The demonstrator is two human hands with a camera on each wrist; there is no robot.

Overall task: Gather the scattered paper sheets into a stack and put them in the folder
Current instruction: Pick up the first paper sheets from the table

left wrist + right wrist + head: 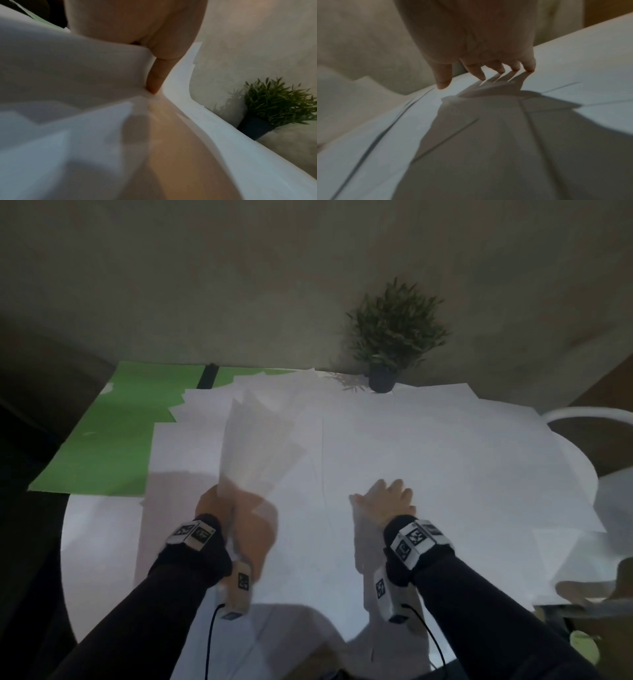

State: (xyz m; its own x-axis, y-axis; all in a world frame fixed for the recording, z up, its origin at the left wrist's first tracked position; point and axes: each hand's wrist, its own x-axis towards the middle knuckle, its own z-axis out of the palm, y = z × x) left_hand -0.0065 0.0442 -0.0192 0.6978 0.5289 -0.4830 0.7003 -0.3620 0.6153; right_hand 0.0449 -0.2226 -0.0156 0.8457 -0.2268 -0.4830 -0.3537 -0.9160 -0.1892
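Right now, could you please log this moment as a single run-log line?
left hand: holds lifted sheets | right hand: fingers spread on loose sheets | green folder: open, partly covered | stacking: unfinished

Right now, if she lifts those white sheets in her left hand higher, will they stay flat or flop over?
Probably flop: the sheets held by the left hand already fan apart and bend, and light shows through them. They look thin and light, so likely slippery against each other too.

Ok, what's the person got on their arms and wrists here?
Both arms wear long black sleeves. Each wrist carries a black band with white blocks printed with black square markers, and a thin black cable trails back from each. The left hand and right hand are bare.
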